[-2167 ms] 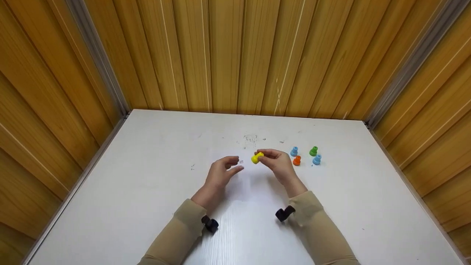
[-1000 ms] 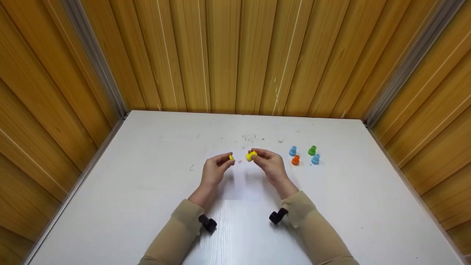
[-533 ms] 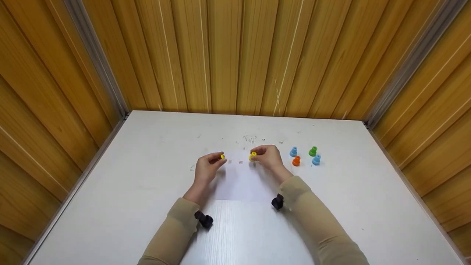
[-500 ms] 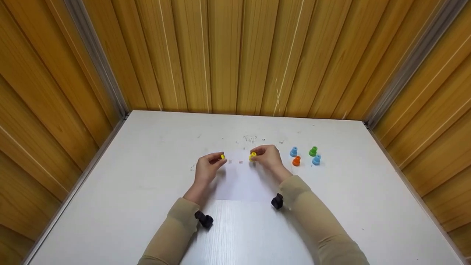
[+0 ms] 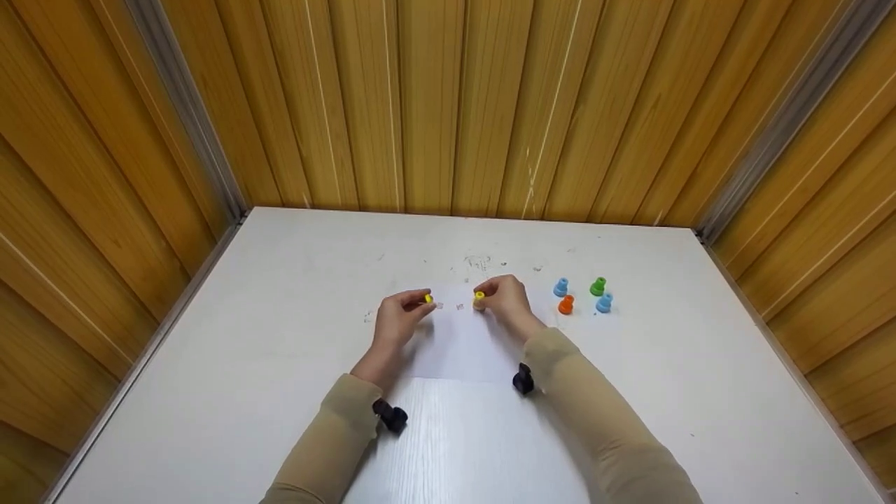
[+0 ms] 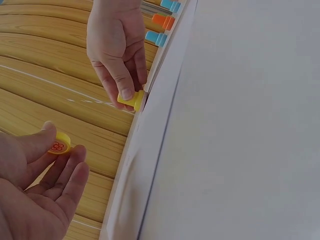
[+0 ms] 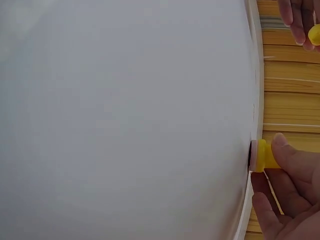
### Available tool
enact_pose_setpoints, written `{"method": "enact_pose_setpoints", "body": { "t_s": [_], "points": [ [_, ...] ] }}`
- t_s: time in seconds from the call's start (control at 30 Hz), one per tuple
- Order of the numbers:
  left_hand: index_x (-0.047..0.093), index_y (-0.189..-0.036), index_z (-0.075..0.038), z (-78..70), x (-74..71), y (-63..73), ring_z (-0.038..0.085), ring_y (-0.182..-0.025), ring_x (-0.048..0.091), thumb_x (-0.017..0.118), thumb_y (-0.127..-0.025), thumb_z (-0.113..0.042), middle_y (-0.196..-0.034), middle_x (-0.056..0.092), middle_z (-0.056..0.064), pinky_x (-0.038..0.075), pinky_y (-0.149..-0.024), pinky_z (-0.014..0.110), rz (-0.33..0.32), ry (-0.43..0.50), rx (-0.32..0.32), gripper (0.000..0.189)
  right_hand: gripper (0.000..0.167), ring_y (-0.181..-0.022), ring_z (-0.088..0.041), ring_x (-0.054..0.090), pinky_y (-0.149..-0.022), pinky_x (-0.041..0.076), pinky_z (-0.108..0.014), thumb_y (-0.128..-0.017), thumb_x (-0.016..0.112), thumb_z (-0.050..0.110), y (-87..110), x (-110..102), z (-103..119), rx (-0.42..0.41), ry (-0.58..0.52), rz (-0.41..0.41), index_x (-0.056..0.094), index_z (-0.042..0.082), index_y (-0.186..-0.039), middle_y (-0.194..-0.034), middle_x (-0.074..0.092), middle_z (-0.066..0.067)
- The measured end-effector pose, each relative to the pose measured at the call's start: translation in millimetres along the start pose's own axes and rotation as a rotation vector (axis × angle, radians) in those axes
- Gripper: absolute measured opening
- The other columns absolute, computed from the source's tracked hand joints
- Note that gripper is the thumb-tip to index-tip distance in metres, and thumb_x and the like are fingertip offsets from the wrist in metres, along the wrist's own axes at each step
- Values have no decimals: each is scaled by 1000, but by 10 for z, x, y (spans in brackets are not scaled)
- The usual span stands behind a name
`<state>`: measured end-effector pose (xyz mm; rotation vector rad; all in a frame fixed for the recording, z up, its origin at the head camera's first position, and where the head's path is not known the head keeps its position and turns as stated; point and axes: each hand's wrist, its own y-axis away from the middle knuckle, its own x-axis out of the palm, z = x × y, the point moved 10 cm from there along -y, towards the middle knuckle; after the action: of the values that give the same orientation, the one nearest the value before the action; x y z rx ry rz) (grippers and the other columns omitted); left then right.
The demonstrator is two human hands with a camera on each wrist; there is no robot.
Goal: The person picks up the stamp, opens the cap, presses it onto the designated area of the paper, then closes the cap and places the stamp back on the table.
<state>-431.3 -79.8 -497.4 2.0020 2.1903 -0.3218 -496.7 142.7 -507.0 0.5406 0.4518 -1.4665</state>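
My right hand pinches a yellow toy stamp by its narrow handle. The stamp stands upright, its wide pale base right at the white paper in the right wrist view. My left hand holds a small round yellow cap between thumb and fingers, above the left part of the sheet. A red flower picture shows on the cap. Between the hands, two small reddish stamp prints lie in a row on the paper, to the left of the stamp.
To the right stand a green stamp, an orange stamp and two light blue stamps, all upright on the white table. Dark ink smudges mark the table behind the paper. Wood-look panels enclose the back and sides.
My left hand, bare at first, has taken the cap off the yellow stamp and moved left. My right hand has turned the stamp upright and lowered it to the paper. Both prints now show.
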Motion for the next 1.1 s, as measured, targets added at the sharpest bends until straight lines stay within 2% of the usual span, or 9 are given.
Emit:
{"method": "enact_pose_setpoints", "body": {
  "t_s": [0.33,0.6,0.87,1.1],
  "points": [
    [73,-125,0,21,26,38,20,-101,71,77,-93,-10,-116,76,14,62,-83,26,13,0,2,34,24,-94,-19,68,-84,60,-27,-81,83,-2,45,41,-121,-17,-34,-1,79,6,-104,-104,76,-10],
    [72,-124,1,-30,23,32,23,-103,71,77,-92,-10,-115,76,15,61,-85,27,7,-10,34,34,24,-95,-21,70,-88,61,-31,-79,85,-4,33,9,-36,-51,-13,-18,79,4,-100,-102,77,-12],
    [73,-124,0,-20,17,37,22,-102,72,77,-93,-9,-116,76,14,61,-83,26,5,-12,25,33,24,-97,-23,69,-93,61,-34,-81,83,-4,41,32,-48,-3,2,3,78,5,-102,-104,75,-11],
    [72,-124,0,-26,21,29,23,-103,72,76,-92,-8,-117,76,15,61,-83,25,7,9,21,33,23,-97,-23,67,-93,61,-34,-81,83,-4,42,27,-48,5,-12,7,78,6,-101,-104,75,-11]
  ]
}}
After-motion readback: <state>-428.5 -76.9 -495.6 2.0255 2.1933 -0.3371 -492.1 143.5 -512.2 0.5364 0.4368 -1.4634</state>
